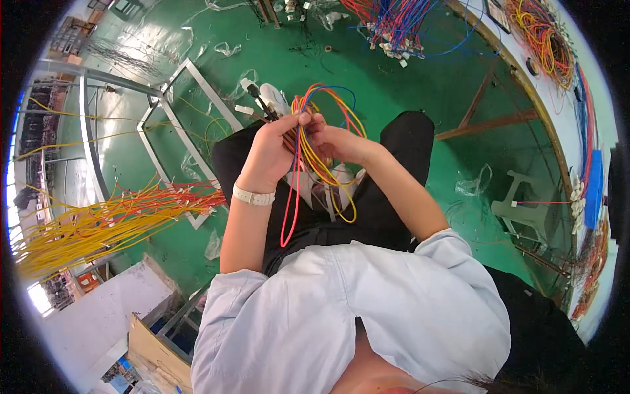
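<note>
A coiled wire bundle (307,167) of red, yellow, orange and blue strands hangs over my lap. My left hand (270,150) is closed round its left side, thumb pointing up toward the middle. From the right, my right hand (338,142) grips the same bundle, its fingers curled close to the left thumb. Loops of wire rise above both hands and droop below them. White and black connectors (252,92) stick out beyond my left hand on dark leads. The fingertips are partly hidden behind the wires.
Yellow and orange wires (118,220) stretch along a metal frame (88,131) at left. A table (489,33) with wire coils curves along the right, a green stool (522,203) beside it. Blue and red wires (400,29) hang at the top. Plastic scraps lie on the green floor.
</note>
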Demonstrator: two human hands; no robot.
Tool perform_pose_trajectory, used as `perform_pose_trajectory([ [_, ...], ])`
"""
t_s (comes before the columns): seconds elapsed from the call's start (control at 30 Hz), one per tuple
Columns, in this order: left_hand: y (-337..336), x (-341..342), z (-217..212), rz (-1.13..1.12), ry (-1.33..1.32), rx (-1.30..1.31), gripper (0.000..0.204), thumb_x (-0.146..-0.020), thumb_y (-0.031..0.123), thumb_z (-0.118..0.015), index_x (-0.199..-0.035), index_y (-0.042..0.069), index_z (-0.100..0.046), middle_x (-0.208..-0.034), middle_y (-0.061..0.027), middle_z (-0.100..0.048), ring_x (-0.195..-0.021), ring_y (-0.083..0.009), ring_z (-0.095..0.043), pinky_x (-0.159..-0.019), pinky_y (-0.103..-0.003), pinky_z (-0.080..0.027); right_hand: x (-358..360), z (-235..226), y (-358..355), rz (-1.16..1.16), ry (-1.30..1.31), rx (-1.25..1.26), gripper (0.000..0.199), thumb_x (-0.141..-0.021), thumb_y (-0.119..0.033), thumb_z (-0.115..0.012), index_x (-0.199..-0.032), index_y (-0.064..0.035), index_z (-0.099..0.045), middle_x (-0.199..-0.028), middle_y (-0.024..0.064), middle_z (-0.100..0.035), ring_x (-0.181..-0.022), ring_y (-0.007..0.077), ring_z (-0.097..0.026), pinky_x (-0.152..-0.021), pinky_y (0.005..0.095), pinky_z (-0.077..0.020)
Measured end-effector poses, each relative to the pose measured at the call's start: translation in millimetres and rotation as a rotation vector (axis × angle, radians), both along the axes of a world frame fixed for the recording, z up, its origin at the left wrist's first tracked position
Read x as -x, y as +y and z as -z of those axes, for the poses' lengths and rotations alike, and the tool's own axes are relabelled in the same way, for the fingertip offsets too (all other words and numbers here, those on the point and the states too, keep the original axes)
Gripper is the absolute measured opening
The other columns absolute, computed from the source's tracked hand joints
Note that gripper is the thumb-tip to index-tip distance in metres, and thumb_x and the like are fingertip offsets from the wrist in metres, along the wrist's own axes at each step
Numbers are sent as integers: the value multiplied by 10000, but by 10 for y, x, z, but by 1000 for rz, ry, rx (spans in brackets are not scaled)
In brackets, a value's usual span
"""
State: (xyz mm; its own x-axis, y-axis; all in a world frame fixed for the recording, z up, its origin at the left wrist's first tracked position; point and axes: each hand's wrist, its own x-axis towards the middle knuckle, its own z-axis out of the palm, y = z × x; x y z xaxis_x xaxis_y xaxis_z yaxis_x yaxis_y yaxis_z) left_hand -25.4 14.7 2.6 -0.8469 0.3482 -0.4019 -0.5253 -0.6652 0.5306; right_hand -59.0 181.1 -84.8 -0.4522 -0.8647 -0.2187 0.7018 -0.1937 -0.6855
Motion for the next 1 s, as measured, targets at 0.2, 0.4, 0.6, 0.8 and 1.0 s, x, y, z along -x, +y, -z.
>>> perform_pose_trajectory([
  [0.2, 182, -12, -22, -3, -100, -108, 176, -908, 116, -483, -826, -4, -582, -969, -151, -625, -897, -250, -583, -855, -373, -483, -190, -31, -92, -352, 307, -96, 334, -959, -271, -421, -1051, -2, -596, -948, 83, -648, -868, 169, -622, -779, 289, -499],
  [0.4, 255, -52, -32, -274, 64, 140, 165, -934, 94, -468, -817, 9, -548, -897, -115, -632, -842, -202, -607, -730, -295, -521, -271, -37, -257, 468, -537, 361, 218, -945, -221, -452, -1086, -110, -576, -948, 14, -609, -817, 163, -595, -720, 308, -496],
  [0.6, 116, -19, 79, -468, 179, 375, 168, -948, 68, -480, -792, 43, -539, -850, -59, -617, -808, -148, -573, -774, -298, -465, -96, -456, 123, 626, -187, 167, 216, -941, -196, -537, -1074, -27, -561, -883, 37, -614, -802, 130, -587, -749, 262, -482],
  [0.8, 108, -20, 214, -254, -73, 353, 260, -966, 126, -380, -1094, -25, -549, -997, -91, -610, -920, -173, -580, -806, -332, -483, -236, -802, 4, 489, 1113, -215, 490, -692, -42, -733, -1138, -9, -532, -1027, 93, -625, -955, 208, -616, -859, 340, -481],
  [1.0, 34, -79, 406, -228, -84, 299, 212, -945, 115, -385, -1016, 15, -559, -919, -63, -600, -831, -166, -584, -725, -320, -483, -193, -690, -33, 503, 1547, -435, 467, -657, -5, -669, -1101, -49, -536, -894, 109, -571, -824, 299, -572, -742, 384, -478],
])
